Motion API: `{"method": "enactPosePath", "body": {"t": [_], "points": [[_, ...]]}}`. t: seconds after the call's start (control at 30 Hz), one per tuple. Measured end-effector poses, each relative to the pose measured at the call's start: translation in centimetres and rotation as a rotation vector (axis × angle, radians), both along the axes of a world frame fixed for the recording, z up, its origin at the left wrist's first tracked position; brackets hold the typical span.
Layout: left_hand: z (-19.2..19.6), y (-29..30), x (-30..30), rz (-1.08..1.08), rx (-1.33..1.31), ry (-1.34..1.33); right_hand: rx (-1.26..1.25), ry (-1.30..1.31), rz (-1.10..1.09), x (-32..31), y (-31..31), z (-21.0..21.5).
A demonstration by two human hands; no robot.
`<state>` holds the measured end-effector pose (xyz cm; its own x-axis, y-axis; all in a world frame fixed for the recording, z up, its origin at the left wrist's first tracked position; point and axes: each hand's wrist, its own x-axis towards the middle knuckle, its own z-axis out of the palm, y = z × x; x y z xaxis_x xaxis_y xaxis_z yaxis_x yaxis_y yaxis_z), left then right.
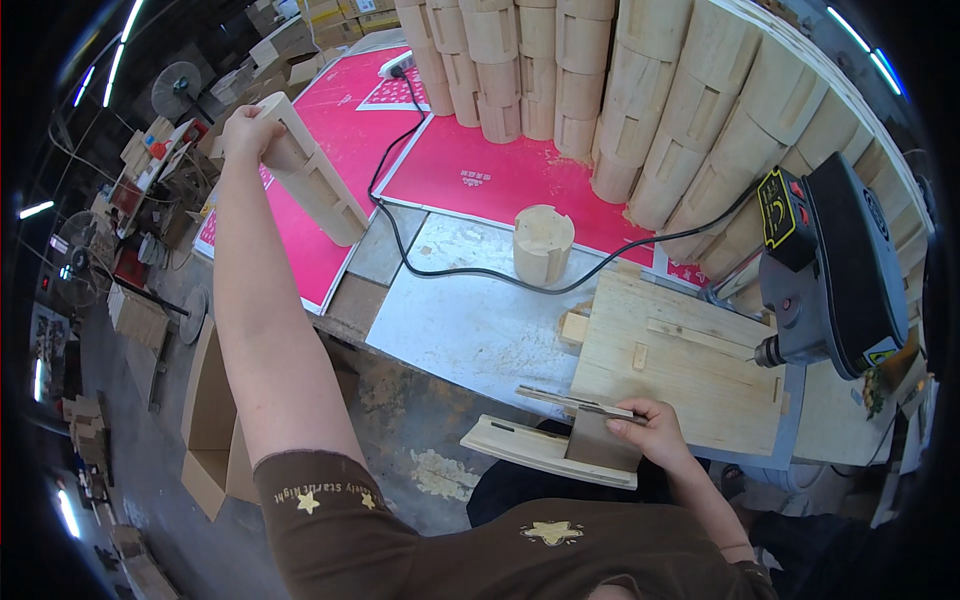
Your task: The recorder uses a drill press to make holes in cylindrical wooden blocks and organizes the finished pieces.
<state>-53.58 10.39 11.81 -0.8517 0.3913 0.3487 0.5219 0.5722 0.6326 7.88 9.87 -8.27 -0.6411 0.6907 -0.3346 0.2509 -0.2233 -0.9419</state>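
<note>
My left hand [252, 135] reaches far out to the left, its fingers closed round the top of a column of pale wooden cylinders [325, 195]. The column's lower end is at the edge of the pink sheet. Close to my body, my right hand [650, 428] grips the edge of a wooden piece with a brown panel [605, 442]. A long pale slotted rail [545, 455] runs along its near side, and a thinner strip lies along its far side. A single wooden cylinder [543, 246] stands upright on the white board between my hands.
A bench drill [835, 265] stands at the right beside a wooden work board [680, 350]. Its black cable [490, 280] crosses the table. Tall stacks of wooden cylinders [640, 95] line the back. An open cardboard box [210, 420] sits on the floor at left.
</note>
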Motion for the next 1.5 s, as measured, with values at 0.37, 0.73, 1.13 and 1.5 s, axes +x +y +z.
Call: {"method": "enactPosePath", "body": {"t": [0.37,0.73,1.13,1.5], "points": [[-4.3,1.5,8.5,-0.139,0.207,0.677,0.062,-0.024,0.014,-0.6,0.4,0.3],[-25.7,5.3,31.2,-0.820,0.390,-0.326,0.380,0.119,0.031,-0.1,0.2,-2.9],[-25.9,5.7,29.6,-0.739,0.466,-0.255,0.302,0.214,-0.091,7.9,-3.0,1.4],[-11.8,-5.4,32.0,-0.872,0.695,-0.437,0.476,0.116,-0.431,21.1,-1.5,4.5]]}}
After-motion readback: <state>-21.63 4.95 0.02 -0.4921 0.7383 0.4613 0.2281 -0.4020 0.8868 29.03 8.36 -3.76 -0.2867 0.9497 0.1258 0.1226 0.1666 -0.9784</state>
